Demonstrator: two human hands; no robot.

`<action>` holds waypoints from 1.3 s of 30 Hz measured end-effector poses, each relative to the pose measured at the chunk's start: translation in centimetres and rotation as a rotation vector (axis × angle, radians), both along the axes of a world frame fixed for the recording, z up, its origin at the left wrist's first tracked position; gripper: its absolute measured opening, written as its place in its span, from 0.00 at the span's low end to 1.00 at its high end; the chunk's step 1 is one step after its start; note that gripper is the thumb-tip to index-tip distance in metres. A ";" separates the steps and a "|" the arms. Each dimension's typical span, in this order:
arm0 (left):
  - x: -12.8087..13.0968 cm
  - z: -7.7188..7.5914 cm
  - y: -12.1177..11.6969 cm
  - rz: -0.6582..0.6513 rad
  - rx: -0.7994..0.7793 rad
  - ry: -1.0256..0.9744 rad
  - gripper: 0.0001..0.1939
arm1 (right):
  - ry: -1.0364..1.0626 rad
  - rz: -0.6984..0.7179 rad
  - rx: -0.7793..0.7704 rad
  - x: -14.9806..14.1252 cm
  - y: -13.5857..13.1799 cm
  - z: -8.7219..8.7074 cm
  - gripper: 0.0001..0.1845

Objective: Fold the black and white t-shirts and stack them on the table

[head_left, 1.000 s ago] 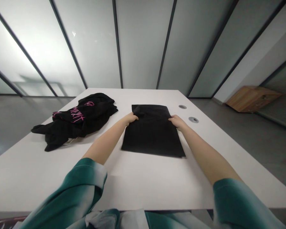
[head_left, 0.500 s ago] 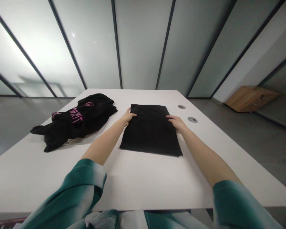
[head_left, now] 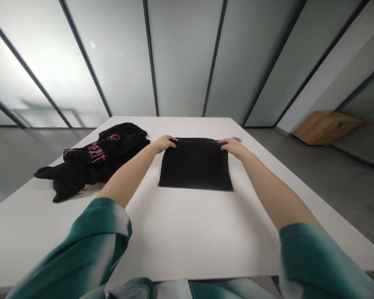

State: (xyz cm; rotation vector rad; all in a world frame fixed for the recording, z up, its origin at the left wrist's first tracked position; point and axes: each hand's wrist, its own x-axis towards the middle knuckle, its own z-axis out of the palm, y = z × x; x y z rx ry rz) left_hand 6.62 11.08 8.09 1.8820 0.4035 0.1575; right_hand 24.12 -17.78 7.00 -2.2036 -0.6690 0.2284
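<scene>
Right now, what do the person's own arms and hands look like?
The left hand and right hand are bare, without gloves. The left sleeve and right sleeve are wide, deep teal cloth blotched with pale grey, ending at the forearms.

head-worn view, facing forward and down

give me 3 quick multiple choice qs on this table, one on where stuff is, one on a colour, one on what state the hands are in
1. Where is the crumpled black garment relative to the folded black cloth on the white table?
A) left of it in view
B) on top of it
C) right of it in view

2. What colour is the garment's lettering?
A) white
B) pink
C) yellow

3. How are the left hand and right hand placed?
A) only the right touches the cloth
B) both off the table
C) both at the cloth's far corners

1 A: it lies apart, leftward.
2 B: pink shows on black.
3 C: each hand sits at a far corner.
</scene>
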 end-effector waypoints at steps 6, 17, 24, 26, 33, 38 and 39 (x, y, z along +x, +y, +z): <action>3.7 6.1 1.7 0.169 0.630 -0.164 0.18 | -0.202 -0.072 0.104 2.8 2.8 5.7 0.21; -4.0 2.1 -1.8 0.123 0.886 -0.199 0.17 | -0.619 -0.002 -0.079 -3.1 -0.7 0.0 0.16; -13.9 -5.6 -4.9 -0.158 0.716 0.045 0.20 | -0.424 0.270 -0.248 -9.7 -6.5 -6.7 0.11; -14.7 -5.6 -4.3 -0.138 0.547 0.069 0.28 | -0.327 0.238 -0.239 -10.0 -7.1 -6.1 0.15; -9.5 -4.3 -0.7 0.200 -0.141 0.178 0.30 | 0.130 -0.052 -0.129 -7.2 -3.9 -3.6 0.28; -4.6 -4.0 -0.3 0.262 -0.246 0.247 0.13 | 0.223 -0.232 -0.090 -4.8 0.3 -3.0 0.21; -4.1 -4.2 -0.4 0.274 -0.213 0.265 0.12 | 0.189 -0.245 -0.100 -4.4 0.8 -3.0 0.20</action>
